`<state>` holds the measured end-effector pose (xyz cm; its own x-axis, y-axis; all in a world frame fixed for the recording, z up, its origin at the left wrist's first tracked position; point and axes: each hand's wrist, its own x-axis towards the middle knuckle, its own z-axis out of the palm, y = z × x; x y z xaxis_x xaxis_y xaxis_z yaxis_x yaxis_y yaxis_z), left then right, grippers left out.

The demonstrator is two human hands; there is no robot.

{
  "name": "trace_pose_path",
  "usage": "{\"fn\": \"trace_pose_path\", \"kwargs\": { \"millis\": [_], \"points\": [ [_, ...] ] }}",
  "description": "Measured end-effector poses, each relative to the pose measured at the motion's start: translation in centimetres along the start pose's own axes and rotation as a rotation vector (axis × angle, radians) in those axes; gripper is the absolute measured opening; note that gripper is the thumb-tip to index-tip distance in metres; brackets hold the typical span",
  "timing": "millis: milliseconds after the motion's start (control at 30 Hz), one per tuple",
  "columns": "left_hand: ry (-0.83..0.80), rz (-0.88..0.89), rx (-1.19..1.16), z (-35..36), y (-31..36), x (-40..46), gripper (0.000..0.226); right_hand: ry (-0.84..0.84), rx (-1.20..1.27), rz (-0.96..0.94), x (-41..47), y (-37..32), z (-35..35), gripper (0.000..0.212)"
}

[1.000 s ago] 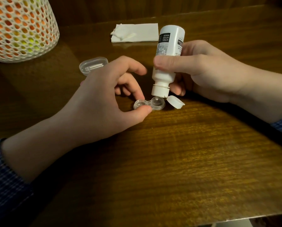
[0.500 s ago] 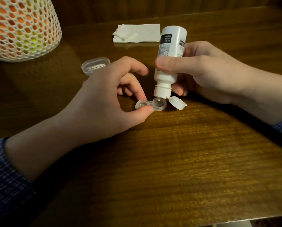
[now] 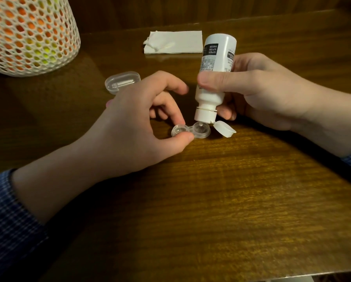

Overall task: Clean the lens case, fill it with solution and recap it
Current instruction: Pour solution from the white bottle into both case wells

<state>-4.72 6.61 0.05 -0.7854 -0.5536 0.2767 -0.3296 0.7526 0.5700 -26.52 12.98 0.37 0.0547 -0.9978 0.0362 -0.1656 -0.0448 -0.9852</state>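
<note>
**Solution going into the right-hand cup of a lens case**

Hands meet at the middle of a dark wooden table (image 3: 231,200). The right hand (image 3: 268,92) is wrapped around a small white bottle (image 3: 215,74), thumb across the front, holding it upside down and slightly tilted. Its nozzle points straight into a cup of the clear lens case (image 3: 190,130), almost touching it. The bottle's flip cap (image 3: 224,129) hangs open on its hinge, just beside that cup.

The left hand (image 3: 133,127) steadies the case on the table, pinching the other cup between thumb tip and a fingertip; its remaining fingers are curled loosely above and hold nothing. Both cups are uncovered. Whether liquid already sits in either one is too hard to tell through the clear plastic.

This looks like the filling step, with one cup under the nozzle. The next move probably calls for a gentle squeeze, then shifting the nozzle over to the cup under the left fingers, which would need to make room. The screw caps for the case are not clearly in sight, so recapping seems some way off.

Farther back, a clear oval plastic lid (image 3: 122,81) lies just behind the left hand. A folded white tissue (image 3: 176,44) rests near the table's far edge. At the far left stands a white mesh lamp (image 3: 28,33) glowing orange and yellow. Dark wood panelling runs behind the table, and the room is dim. Blue checked sleeves (image 3: 9,220) cover both forearms.
</note>
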Motion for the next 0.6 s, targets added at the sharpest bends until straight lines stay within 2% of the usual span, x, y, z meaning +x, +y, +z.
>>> {"fn": "trace_pose_path", "kwargs": {
  "millis": [600],
  "points": [
    [-0.003, -0.004, 0.009, 0.03, 0.0, 0.06, 0.066, 0.022, 0.042, -0.004, -0.07, 0.03, 0.03, 0.021]
  ]
}}
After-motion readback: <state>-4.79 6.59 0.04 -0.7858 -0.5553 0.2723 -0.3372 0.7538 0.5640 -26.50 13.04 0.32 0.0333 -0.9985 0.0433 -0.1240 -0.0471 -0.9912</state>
